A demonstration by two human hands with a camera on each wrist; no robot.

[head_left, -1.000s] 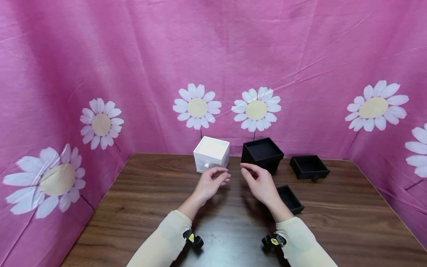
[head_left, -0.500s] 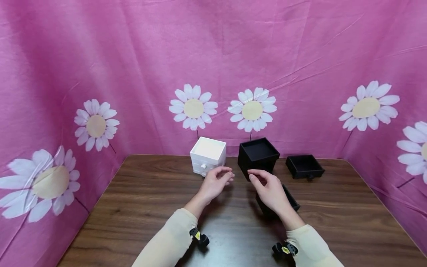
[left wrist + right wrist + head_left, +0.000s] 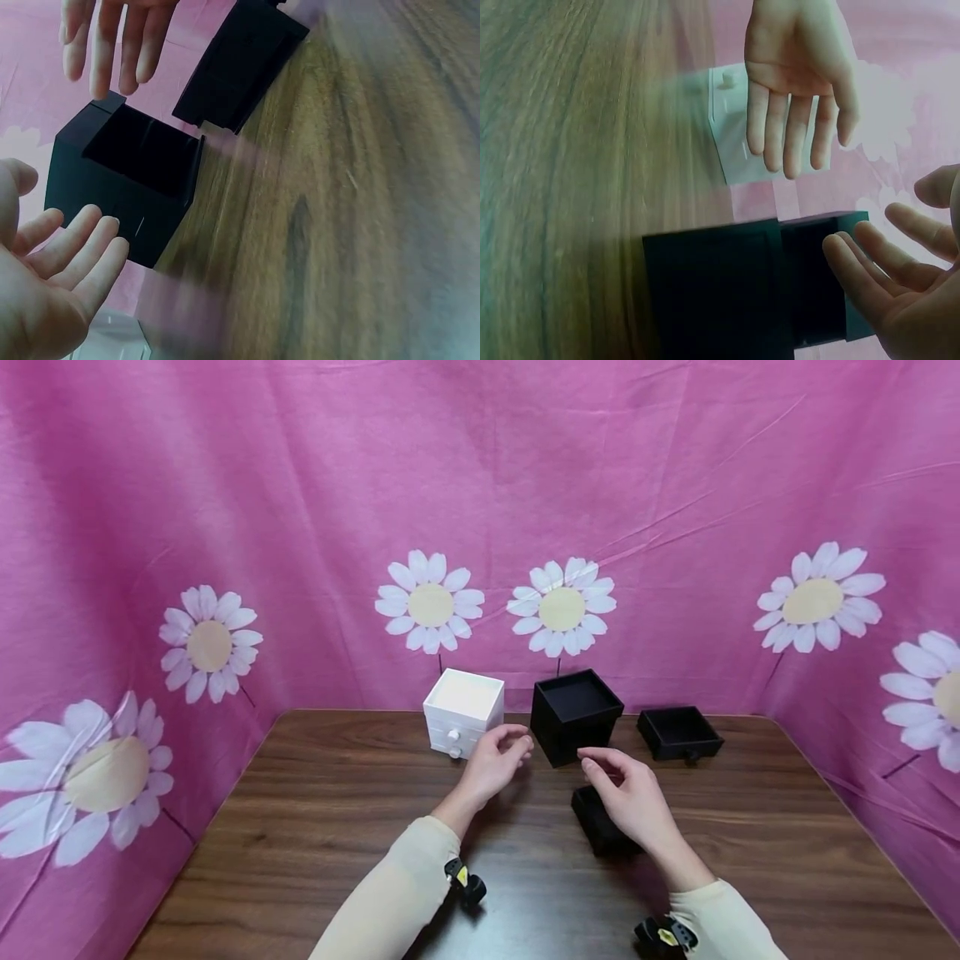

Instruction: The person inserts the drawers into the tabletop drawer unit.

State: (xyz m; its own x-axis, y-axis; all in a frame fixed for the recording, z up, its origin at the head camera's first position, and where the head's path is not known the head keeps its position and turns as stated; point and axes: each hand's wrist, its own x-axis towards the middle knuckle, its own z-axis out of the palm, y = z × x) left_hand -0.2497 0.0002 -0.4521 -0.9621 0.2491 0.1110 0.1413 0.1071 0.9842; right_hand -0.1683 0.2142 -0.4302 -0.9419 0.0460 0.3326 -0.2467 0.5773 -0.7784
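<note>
We find the left hand (image 3: 495, 764) in front of the gap between the white box (image 3: 465, 718) and the black box (image 3: 573, 727). Its fingers are loosely bent and its thumb stands apart from them; the grip is spread and holds nothing. From the left wrist its fingertips overlap the black box in view; whether they touch it we cannot tell.

We find the right hand (image 3: 636, 797) over the near drawer (image 3: 597, 827), hiding that drawer's right part from the head camera. Its grip is likewise spread, thumb and fingers apart and pinching nothing. From the left wrist, its fingertips show clear of the drawer.

The near drawer is black and lies on the table (image 3: 337, 827), nearer the person than the black box. The black box stands upright; from the left wrist we note a hollow in one side. The white box stands upright to its left, well apart, with two knobs on its front. The far drawer (image 3: 675, 750), also black, rests right of the black box, knob towards the person.

Behind, we record a pink cloth (image 3: 480, 460) printed with white daisies.
</note>
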